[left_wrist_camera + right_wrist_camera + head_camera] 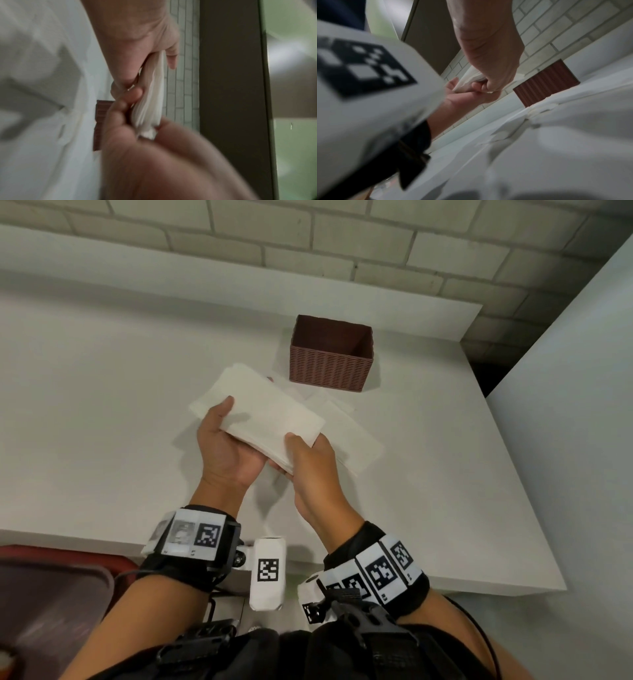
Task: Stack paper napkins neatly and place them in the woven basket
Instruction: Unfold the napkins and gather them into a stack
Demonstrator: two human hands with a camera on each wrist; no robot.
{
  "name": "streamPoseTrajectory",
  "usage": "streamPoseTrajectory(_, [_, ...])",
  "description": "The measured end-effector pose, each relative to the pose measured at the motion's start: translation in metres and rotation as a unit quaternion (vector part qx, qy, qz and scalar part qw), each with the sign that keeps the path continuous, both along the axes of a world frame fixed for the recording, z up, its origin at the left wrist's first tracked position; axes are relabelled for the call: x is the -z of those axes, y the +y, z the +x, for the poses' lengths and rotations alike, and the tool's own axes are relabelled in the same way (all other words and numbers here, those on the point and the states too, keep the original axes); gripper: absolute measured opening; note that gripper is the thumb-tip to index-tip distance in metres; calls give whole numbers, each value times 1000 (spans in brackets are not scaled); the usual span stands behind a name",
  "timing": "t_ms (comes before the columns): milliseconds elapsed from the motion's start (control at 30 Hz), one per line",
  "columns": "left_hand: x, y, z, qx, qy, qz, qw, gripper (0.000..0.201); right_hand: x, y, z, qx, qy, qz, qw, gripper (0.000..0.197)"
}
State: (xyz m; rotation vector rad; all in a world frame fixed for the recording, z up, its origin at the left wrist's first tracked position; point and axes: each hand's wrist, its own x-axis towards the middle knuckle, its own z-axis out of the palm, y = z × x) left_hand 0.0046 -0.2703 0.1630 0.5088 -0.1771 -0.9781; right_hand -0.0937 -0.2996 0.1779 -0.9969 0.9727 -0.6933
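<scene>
A stack of white paper napkins [263, 409] is held above the white table [102, 405] by both hands. My left hand [226, 446] grips its near-left edge, thumb on top and fingers beneath. My right hand [308, 460] pinches the near-right corner, thumb on top. The left wrist view shows the stack [152, 102] edge-on between the thumbs and fingers; in the right wrist view its pinched corner [471, 79] shows. More loose napkins [349, 433] lie flat on the table under and right of the stack. The brown woven basket [330, 354] stands empty just beyond them.
A white brick wall [342, 244] runs behind the table. A tall white panel [565, 405] stands at the table's right end. A dark reddish bin [51, 594] sits below the table's front edge at the left.
</scene>
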Motion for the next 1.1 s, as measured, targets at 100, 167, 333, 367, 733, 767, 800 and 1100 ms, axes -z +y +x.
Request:
streamPoseTrajectory(100, [-2,-6,-11,49,-29,48,997,35,1,-2,3,28,-4,10,1000,34])
streamPoseTrajectory(167, [-5,-10,-12,47,-20,54,997,35,-2,-7,1,36,-16,26,999,47])
streamPoseTrajectory(333, [-5,-15,-7,46,-14,32,998,36,-2,-21,-7,52,-12,27,998,36])
streamPoseTrajectory(367, [-4,-15,-8,51,-15,25,998,34,-2,-21,-7,52,-2,21,998,28])
streamPoseTrajectory(733, [-3,-20,-17,56,-25,56,997,34,6,-17,-6,32,60,2,998,38])
streamPoseTrajectory(767, [-3,-19,-16,57,-30,73,995,32,5,-20,-7,7,72,21,997,49])
streamPoseTrajectory(800, [-4,-18,-12,53,-28,89,994,31,1,-25,-10,-28,87,46,995,62])
streamPoseTrajectory(1100, [-16,-13,24,-4,-2,162,987,27,-4,-124,-28,-175,588,-251,748,54])
